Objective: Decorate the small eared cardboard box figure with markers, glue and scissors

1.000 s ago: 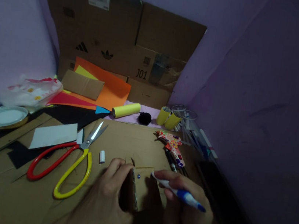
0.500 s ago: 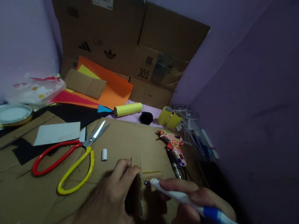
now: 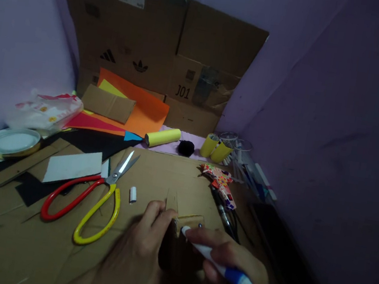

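My left hand (image 3: 140, 257) is closed round a small folded cardboard piece (image 3: 189, 220) and holds it upright on the cardboard work mat (image 3: 55, 245). My right hand (image 3: 233, 270) grips a white and blue pen (image 3: 224, 271), whose white tip touches the top of the piece near a small dark dot. A white pen cap (image 3: 132, 194) lies on the mat just left of my left hand.
Red and yellow scissors (image 3: 90, 208) lie left of my hands beside a white card (image 3: 72, 166). A patterned glue gun (image 3: 221, 181), yellow rolls (image 3: 162, 137), yellow cups (image 3: 215, 149) and coloured paper (image 3: 134, 106) sit further back. A big carton (image 3: 173, 55) leans on the wall.
The cardboard piece has been tilted, and the pen tip has shifted left along its top edge. My right hand came back up and to the left with the pen.
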{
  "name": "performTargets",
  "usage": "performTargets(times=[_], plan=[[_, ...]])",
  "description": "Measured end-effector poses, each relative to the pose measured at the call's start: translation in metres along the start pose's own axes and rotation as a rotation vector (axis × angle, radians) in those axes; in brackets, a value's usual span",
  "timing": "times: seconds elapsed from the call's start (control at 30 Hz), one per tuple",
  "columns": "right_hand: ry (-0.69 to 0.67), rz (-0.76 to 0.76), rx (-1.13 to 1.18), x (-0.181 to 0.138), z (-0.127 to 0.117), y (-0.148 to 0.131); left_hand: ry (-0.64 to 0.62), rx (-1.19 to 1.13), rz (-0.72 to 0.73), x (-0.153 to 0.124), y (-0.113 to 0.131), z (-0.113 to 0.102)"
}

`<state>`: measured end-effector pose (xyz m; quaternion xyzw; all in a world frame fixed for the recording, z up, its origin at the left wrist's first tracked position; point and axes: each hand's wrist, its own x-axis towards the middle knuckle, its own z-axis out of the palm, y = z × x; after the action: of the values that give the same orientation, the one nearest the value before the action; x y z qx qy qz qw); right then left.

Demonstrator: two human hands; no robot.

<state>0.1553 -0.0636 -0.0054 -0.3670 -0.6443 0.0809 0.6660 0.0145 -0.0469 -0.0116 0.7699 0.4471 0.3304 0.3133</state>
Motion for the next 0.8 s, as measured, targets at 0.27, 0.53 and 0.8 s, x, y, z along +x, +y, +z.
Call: performTargets(times=[0.27, 0.53, 0.8], plan=[[-0.177, 0.043, 0.067, 0.010, -0.009, 0.002, -0.034, -0.038, 0.003, 0.005, 0.002, -0.003], [0.288, 0.772, 0.210, 0.053, -0.035, 0.008, -0.007, 0.007, -0.048, 0.013, 0.007, -0.011], [0.136, 0.602, 0.512, 0.050, -0.039, 0.005, 0.012, 0.023, -0.025, 0.013, 0.004, -0.014]])
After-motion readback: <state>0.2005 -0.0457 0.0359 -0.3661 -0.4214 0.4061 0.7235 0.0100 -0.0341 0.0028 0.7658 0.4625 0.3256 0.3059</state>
